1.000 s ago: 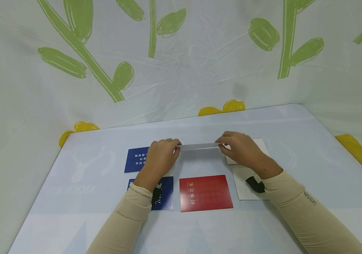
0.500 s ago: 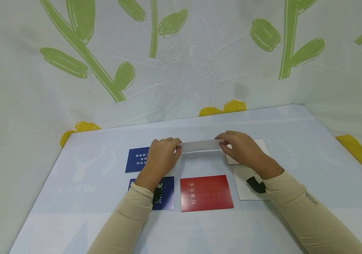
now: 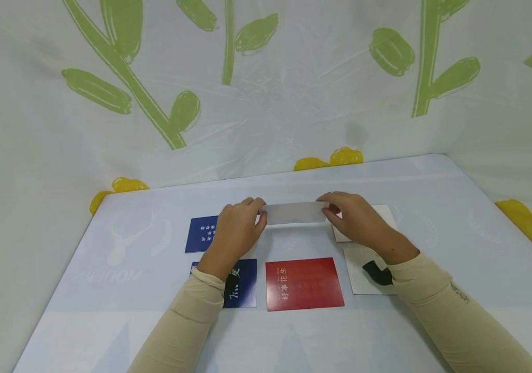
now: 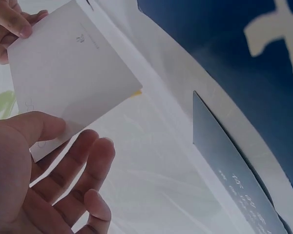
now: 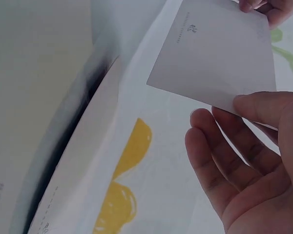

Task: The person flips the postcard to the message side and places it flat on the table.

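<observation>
Steadiness looks key to holding the white card (image 3: 296,213) well: even, light pressure at each end, without bowing it. Left hand (image 3: 240,223) and right hand (image 3: 360,218) each pinch one side, raised beyond the red card (image 3: 304,284). Its small-printed face tilts toward the person; the long axis seems to run hand to hand, though foreshortening leaves doubt.

White card (image 3: 295,213) — aloft, tilted (faint print)
</observation>
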Action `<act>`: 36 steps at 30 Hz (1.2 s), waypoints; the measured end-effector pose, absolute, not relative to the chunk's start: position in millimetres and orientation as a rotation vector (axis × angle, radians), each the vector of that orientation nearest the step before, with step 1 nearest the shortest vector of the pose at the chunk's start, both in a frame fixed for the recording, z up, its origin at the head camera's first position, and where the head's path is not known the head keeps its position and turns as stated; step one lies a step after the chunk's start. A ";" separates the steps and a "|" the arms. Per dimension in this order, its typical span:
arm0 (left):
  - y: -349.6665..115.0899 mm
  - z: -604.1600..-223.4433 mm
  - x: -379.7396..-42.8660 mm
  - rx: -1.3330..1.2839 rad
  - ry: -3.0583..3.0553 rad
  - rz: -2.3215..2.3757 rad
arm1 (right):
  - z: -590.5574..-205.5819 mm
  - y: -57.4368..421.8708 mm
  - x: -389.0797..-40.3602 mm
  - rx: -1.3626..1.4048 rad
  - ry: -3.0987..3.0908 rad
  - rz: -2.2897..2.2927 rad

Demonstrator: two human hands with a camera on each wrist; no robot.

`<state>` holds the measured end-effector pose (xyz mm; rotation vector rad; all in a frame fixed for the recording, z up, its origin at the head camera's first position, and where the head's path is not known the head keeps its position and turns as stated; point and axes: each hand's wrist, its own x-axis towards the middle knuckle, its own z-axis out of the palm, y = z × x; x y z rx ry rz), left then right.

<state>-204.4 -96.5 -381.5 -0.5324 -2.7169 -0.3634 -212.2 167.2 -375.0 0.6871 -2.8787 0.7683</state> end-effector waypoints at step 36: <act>-96.6 -384.0 -204.8 -0.541 -2.702 -0.401 | -378.7 168.3 -216.7 0.693 -2.879 0.924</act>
